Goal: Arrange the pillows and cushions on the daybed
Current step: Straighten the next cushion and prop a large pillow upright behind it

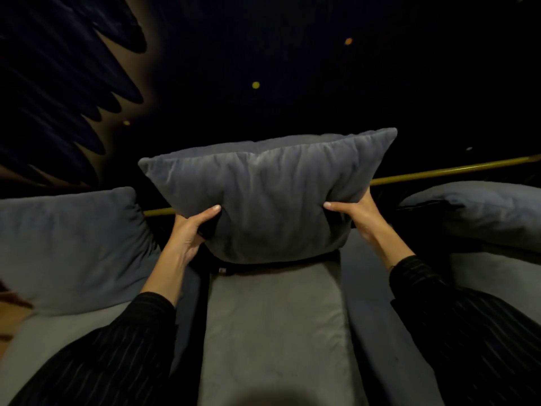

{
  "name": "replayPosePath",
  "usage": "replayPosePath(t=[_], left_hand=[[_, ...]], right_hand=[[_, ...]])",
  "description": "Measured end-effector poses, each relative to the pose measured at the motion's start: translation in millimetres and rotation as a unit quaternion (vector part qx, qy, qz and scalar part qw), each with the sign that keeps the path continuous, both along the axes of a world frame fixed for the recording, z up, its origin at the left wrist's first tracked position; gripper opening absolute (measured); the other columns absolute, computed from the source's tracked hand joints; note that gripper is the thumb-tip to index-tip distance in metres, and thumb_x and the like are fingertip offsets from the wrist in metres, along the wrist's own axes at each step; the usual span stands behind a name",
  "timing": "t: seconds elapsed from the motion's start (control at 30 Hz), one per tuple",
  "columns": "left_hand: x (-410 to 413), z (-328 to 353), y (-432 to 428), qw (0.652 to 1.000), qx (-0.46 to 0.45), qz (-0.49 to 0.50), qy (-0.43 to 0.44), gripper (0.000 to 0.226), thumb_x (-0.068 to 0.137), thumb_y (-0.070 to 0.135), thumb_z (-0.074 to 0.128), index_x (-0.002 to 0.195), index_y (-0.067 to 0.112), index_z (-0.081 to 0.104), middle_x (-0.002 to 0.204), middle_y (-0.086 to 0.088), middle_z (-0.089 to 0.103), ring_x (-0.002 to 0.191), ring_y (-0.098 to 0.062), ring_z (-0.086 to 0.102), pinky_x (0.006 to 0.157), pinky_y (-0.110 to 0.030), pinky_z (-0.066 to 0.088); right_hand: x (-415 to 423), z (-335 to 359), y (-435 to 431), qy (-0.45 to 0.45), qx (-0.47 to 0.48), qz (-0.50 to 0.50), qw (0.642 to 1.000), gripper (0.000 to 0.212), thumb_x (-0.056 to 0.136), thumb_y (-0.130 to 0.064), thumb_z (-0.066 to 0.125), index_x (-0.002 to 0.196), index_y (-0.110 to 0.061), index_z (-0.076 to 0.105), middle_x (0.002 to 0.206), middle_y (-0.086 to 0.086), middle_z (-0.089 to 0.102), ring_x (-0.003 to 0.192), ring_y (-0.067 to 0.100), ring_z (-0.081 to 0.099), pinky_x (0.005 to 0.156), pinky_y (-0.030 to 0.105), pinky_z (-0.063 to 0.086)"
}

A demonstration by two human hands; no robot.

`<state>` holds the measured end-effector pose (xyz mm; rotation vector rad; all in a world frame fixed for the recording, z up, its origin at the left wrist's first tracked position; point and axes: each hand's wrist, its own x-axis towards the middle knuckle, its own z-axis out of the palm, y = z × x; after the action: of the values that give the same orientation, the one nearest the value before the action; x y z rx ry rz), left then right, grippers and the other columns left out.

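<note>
presently a grey-blue velvet pillow (265, 194) is held upright in the middle of the view, its lower edge just above or barely touching the far end of a flat grey seat cushion (272, 326); which of the two cannot be told.

going left to right: a plump blue back cushion (67, 247) is leaned at the left end of the daybed (377, 332), its fabric matte and softly creased. the left hand (190, 232) is closed on the pillow's lower left side, thumb pressed into the front face and the fingers hidden behind. the pillow's nap is shown in pale streaks, and its filling is dimpled where it is pinched. the right hand (355, 215) is clamped the same way on the lower right side, thumb forward. behind, a thin brass-coloured rail (439, 171) is seen, and at the far right another blue cushion (474, 212) is lying flatter.

to seat the pillow well, it should be lowered evenly with both hands, its base pushed back toward the rail so that it stands without slumping, and centred between the two side cushions. the pinched dents are best smoothed out and the top corners tugged square once the grip is let go.
</note>
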<state>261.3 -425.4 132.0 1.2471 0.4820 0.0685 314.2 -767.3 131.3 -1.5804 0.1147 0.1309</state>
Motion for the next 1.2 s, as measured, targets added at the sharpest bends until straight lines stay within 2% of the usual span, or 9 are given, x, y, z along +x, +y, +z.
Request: replayPosePath(t=[0.2, 0.37, 0.47, 0.57, 0.67, 0.8, 0.93, 1.03, 1.2], left_hand=[[1, -61, -8, 0.991, 0.078, -0.019, 0.108, 0.127, 0.050, 0.059, 0.090, 0.155, 0.024, 0.027, 0.151, 0.004, 0.048, 0.138, -0.021, 0.047, 0.114, -0.049, 0.039], [32, -44, -28, 0.966, 0.191, 0.029, 0.173, 0.100, 0.064, 0.073, 0.071, 0.148, 0.024, 0.045, 0.148, -0.004, 0.053, 0.136, -0.030, 0.050, 0.114, -0.043, 0.040], [48, -30, -30, 0.943, 0.251, 0.017, 0.217, 0.111, 0.054, 0.088, 0.060, 0.142, 0.022, 0.052, 0.143, -0.008, 0.057, 0.130, -0.036, 0.054, 0.110, -0.048, 0.043], [62, -27, -31, 0.932, 0.281, 0.020, 0.229, 0.109, 0.059, 0.086, 0.060, 0.142, 0.016, 0.052, 0.143, -0.012, 0.057, 0.128, -0.038, 0.054, 0.106, -0.046, 0.045], [65, -40, -34, 0.933, 0.256, 0.017, 0.251, 0.112, 0.056, 0.082, 0.066, 0.143, 0.014, 0.049, 0.146, -0.013, 0.053, 0.131, -0.038, 0.052, 0.108, -0.046, 0.044], [63, -64, -50, 0.936, 0.191, 0.081, 0.286, 0.122, 0.069, 0.064, 0.075, 0.156, 0.006, 0.012, 0.159, -0.021, 0.029, 0.145, -0.041, 0.033, 0.117, -0.051, 0.032], [61, -62, -76, 0.920, 0.249, 0.114, 0.280, 0.110, 0.082, 0.065, 0.061, 0.156, 0.004, 0.007, 0.161, -0.023, 0.017, 0.149, -0.043, 0.017, 0.119, -0.052, 0.020], [51, -66, -89, 0.925, 0.222, 0.116, 0.286, 0.105, 0.087, 0.063, 0.055, 0.158, 0.015, -0.007, 0.165, -0.023, -0.004, 0.150, -0.050, 0.002, 0.119, -0.059, 0.012], [30, -57, -124, 0.939, 0.206, 0.108, 0.253, 0.092, 0.096, 0.051, 0.048, 0.158, 0.019, -0.013, 0.162, -0.030, -0.007, 0.146, -0.053, 0.017, 0.116, -0.055, 0.025]], right_hand=[[4, -65, -2, 0.080, -0.004, 0.016, 0.997, 0.122, 0.052, -0.053, 0.088, 0.153, -0.026, 0.025, 0.152, -0.004, 0.043, 0.136, 0.016, 0.046, 0.113, 0.036, 0.039], [25, -47, -5, 0.074, -0.061, -0.082, 0.992, 0.094, 0.061, -0.067, 0.077, 0.142, -0.034, 0.046, 0.142, -0.007, 0.056, 0.132, 0.018, 0.051, 0.113, 0.036, 0.038], [33, -25, -7, 0.076, -0.151, -0.147, 0.975, 0.078, 0.073, -0.064, 0.068, 0.140, -0.028, 0.049, 0.141, 0.002, 0.057, 0.133, 0.029, 0.049, 0.107, 0.034, 0.038], [44, -19, -9, 0.090, -0.190, -0.187, 0.960, 0.079, 0.072, -0.067, 0.066, 0.136, -0.021, 0.054, 0.138, 0.007, 0.060, 0.129, 0.032, 0.052, 0.098, 0.033, 0.041], [47, -38, -4, 0.131, -0.188, -0.160, 0.960, 0.089, 0.069, -0.070, 0.065, 0.141, -0.021, 0.049, 0.140, 0.009, 0.057, 0.131, 0.034, 0.051, 0.103, 0.039, 0.041], [48, -68, 10, 0.161, -0.143, -0.143, 0.966, 0.091, 0.081, -0.058, 0.064, 0.150, -0.012, 0.028, 0.150, 0.013, 0.044, 0.137, 0.036, 0.043, 0.109, 0.042, 0.037], [49, -75, 26, 0.151, -0.147, -0.156, 0.965, 0.086, 0.091, -0.049, 0.055, 0.152, -0.003, 0.014, 0.157, 0.018, 0.030, 0.142, 0.036, 0.034, 0.115, 0.043, 0.031], [42, -83, 29, 0.151, -0.166, -0.155, 0.962, 0.086, 0.095, -0.048, 0.049, 0.153, -0.003, 0.007, 0.160, 0.018, 0.022, 0.145, 0.036, 0.029, 0.118, 0.043, 0.027], [14, -81, 35, 0.137, -0.173, -0.134, 0.966, 0.083, 0.098, -0.039, 0.047, 0.154, 0.001, 0.000, 0.164, 0.018, 0.010, 0.150, 0.033, 0.018, 0.122, 0.039, 0.019]])
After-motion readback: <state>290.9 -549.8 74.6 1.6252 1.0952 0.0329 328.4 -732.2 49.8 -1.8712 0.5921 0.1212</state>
